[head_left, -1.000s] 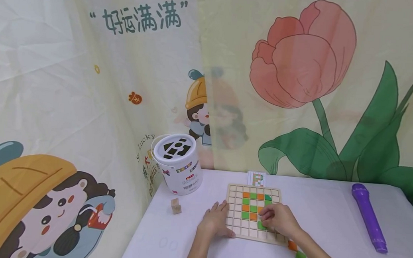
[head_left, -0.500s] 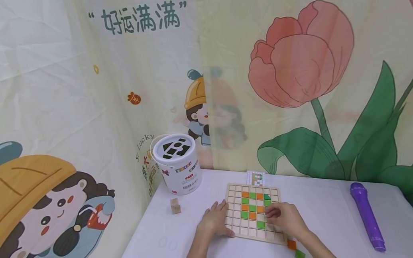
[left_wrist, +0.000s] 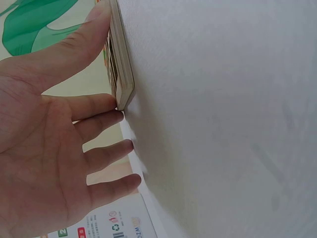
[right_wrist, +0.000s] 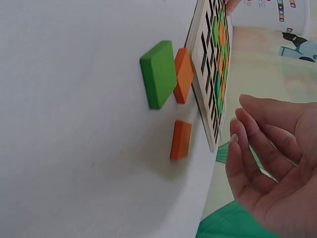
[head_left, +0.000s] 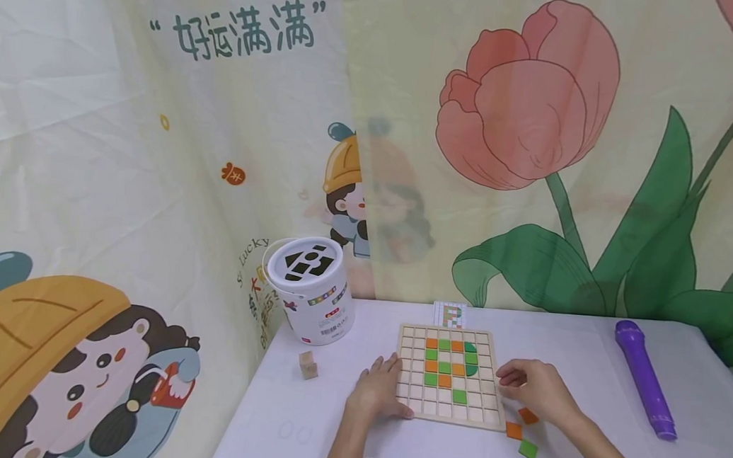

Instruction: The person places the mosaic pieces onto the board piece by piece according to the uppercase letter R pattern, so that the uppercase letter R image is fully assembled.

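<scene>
A square wooden grid board [head_left: 415, 399] lies on the table, with orange, green and dark green tiles in some of its cells. My left hand [head_left: 376, 388] is spread at the board's left front corner, thumb along the front edge. In the left wrist view its index fingertip meets the board's corner. Just off the board's right edge hovers my right hand [head_left: 537, 388], fingers loosely bent and nothing between them. Below it on the table are two orange tiles [head_left: 514, 431] and a green tile [right_wrist: 158, 75]. A dark green rounded tile [head_left: 471, 370] sits at the right of the pattern.
Behind the board stands a small pattern card [head_left: 450, 314]. A white lidded bucket [head_left: 311, 289] is at the back left, with small wooden blocks [head_left: 309, 365] in front. A purple stick-shaped thing [head_left: 646, 380] lies on the right. Printed curtains [head_left: 408, 83] hang behind the table.
My right hand has drawn back rightward off the board, uncovering a dark green rounded tile in the pattern and an orange tile on the table. The left hand stays at the board's corner.
</scene>
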The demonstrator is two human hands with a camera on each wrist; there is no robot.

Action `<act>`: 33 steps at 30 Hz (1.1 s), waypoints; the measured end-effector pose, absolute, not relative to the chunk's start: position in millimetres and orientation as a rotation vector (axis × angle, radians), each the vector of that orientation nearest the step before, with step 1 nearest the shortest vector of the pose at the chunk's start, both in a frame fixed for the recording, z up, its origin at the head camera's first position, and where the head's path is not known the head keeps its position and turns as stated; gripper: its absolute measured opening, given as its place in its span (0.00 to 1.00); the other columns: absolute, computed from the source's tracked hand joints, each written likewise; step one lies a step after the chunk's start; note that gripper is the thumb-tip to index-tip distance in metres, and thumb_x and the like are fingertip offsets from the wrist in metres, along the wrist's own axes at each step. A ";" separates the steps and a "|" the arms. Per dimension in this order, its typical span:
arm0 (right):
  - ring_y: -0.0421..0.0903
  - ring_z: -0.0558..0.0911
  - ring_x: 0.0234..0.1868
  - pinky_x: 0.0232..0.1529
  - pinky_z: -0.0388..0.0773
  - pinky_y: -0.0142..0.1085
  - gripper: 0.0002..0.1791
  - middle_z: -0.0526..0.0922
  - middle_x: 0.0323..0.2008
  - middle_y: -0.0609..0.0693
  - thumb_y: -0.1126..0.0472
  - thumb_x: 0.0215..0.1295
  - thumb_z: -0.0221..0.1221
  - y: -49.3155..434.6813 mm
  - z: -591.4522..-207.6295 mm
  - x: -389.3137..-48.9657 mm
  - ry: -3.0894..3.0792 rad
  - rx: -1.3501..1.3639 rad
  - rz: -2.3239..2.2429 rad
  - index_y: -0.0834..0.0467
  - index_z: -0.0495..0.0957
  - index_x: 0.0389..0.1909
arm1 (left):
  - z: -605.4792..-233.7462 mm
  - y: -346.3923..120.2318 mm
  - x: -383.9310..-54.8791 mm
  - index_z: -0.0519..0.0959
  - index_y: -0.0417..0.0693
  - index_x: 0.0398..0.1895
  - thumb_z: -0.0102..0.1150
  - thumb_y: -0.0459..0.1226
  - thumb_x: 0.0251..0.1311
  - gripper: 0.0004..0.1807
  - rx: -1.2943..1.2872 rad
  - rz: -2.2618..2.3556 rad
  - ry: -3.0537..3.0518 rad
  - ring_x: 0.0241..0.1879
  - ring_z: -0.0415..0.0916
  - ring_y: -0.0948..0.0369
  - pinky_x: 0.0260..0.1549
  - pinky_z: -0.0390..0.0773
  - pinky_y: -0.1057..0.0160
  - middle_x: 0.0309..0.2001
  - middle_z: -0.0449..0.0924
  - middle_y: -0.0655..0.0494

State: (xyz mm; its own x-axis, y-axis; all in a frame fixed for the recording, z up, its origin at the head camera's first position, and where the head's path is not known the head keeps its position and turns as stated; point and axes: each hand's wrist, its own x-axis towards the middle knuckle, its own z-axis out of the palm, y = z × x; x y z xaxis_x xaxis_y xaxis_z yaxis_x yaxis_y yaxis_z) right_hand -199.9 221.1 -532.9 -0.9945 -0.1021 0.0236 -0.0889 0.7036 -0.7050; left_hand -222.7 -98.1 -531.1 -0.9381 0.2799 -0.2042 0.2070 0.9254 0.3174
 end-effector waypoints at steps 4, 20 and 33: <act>0.43 0.82 0.36 0.36 0.82 0.34 0.11 0.85 0.32 0.43 0.67 0.57 0.74 231.5 -532.3 -196.5 2.870 -0.149 -1.163 0.58 0.87 0.41 | -529.8 -98.3 -223.8 0.68 0.40 0.76 0.85 0.52 0.42 0.58 0.359 0.431 2.834 0.79 0.57 0.44 0.74 0.63 0.39 0.78 0.64 0.47; 0.45 0.86 0.41 0.43 0.85 0.40 0.21 0.89 0.38 0.44 0.66 0.45 0.80 272.0 -550.8 -176.8 2.876 -0.152 -1.048 0.56 0.87 0.43 | -529.1 -97.6 -222.6 0.68 0.39 0.76 0.86 0.52 0.41 0.58 0.374 0.419 2.855 0.78 0.58 0.43 0.73 0.65 0.38 0.78 0.65 0.45; 0.43 0.82 0.40 0.38 0.82 0.30 0.21 0.88 0.40 0.42 0.71 0.47 0.78 268.6 -555.8 -170.2 2.827 -0.178 -1.103 0.51 0.88 0.43 | -529.7 -97.6 -223.6 0.68 0.39 0.76 0.85 0.52 0.41 0.59 0.381 0.420 2.851 0.78 0.58 0.43 0.73 0.64 0.38 0.78 0.64 0.45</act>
